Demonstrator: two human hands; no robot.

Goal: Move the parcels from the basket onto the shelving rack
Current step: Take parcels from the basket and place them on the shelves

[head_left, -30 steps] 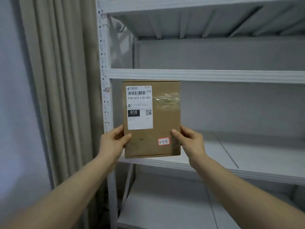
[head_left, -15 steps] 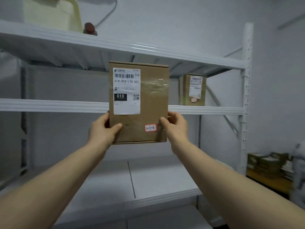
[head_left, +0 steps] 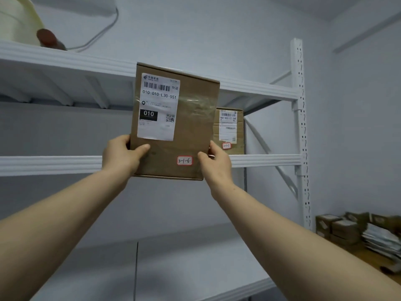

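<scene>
A flat brown cardboard parcel (head_left: 191, 129) with a white shipping label and a small red-edged tag reading 3-1-6 stands upright in front of the white shelving rack (head_left: 260, 160). My left hand (head_left: 121, 156) grips its lower left edge, thumb on the front. My right hand (head_left: 216, 162) grips its lower right edge. The parcel is level with the rack's upper middle shelf, slightly tilted. A second brown parcel (head_left: 231, 131), tagged 3-1-7, stands upright on that shelf just behind and to the right. The basket is out of view.
A cream container (head_left: 19, 20) and a dark red object (head_left: 48, 39) sit on the top shelf at left, with a cable behind. The rack's right post (head_left: 300, 127) is near the wall. Several boxes and envelopes (head_left: 358, 233) lie on a surface at lower right.
The view swung right and up from the rack's left end to its right end. Both hands carried the parcel up toward the shelf holding the second parcel.
</scene>
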